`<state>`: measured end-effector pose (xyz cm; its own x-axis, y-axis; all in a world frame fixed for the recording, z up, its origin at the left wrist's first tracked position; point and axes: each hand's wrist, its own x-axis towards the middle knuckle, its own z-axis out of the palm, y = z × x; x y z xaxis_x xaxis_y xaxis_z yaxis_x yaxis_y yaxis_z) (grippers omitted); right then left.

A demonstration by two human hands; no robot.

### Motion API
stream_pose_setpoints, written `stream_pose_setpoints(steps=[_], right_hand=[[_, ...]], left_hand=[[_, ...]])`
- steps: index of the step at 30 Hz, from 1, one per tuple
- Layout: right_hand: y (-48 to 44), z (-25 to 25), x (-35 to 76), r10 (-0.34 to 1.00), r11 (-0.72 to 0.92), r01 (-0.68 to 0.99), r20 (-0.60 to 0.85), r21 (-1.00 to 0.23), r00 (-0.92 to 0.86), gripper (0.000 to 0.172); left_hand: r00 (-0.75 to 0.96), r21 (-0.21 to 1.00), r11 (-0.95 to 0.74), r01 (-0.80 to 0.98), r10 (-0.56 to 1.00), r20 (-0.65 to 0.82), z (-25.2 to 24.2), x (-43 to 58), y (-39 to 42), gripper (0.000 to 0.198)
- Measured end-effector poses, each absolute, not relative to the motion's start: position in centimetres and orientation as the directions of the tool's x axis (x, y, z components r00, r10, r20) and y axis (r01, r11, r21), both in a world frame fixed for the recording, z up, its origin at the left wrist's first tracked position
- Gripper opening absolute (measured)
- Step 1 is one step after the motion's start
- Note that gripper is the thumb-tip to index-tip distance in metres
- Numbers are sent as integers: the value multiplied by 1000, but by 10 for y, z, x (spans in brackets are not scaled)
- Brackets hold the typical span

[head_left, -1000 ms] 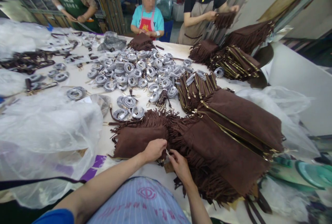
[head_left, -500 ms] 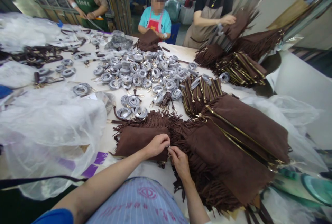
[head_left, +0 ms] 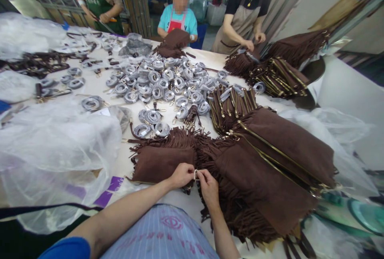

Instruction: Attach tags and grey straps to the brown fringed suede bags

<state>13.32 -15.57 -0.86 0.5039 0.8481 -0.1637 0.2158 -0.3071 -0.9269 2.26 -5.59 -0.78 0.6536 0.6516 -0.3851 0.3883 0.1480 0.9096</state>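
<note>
In the head view, a small pale loop [head_left: 195, 174] is pinched between my two hands, at the right end of a brown fringed bag [head_left: 163, 163]. My left hand [head_left: 183, 175] has its fingertips closed on the loop's left side, with the wrist over the bag's front edge. On the other side, my right hand [head_left: 209, 187] grips the loop between thumb and fingers. What the loop is made of is too small to make out. Larger brown fringed bags [head_left: 267, 195] with gold zips lie just right of my right hand.
Coiled straps in grey wrapping [head_left: 159, 85] are heaped mid-table. Zipped brown bags [head_left: 234, 105] stand in a row behind the large ones. Clear plastic sheeting [head_left: 60, 147] spreads at left. Co-workers stand across the table, one with hands [head_left: 253, 42] over a brown fringed pile.
My left hand has come down slightly, and the pale loop now shows more plainly between my fingers. Across the table, the right co-worker's raised brown bag has been lowered.
</note>
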Motion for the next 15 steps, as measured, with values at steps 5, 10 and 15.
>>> stream_pose_setpoints(steps=[5, 10, 15], right_hand=[[-154, -18, 136, 807, -366, 131, -244, -921, 538, 38], [-161, -14, 142, 830, -388, -60, -377, -920, 411, 41], [-175, 5, 146, 836, -420, -328, -501, -846, 222, 41]], left_hand=[[643, 900, 318, 299, 630, -436, -10, 19, -52, 7], [651, 821, 544, 171, 563, -509, -9, 19, -46, 10], [728, 698, 713, 65, 445, -522, -5, 11, -42, 16]])
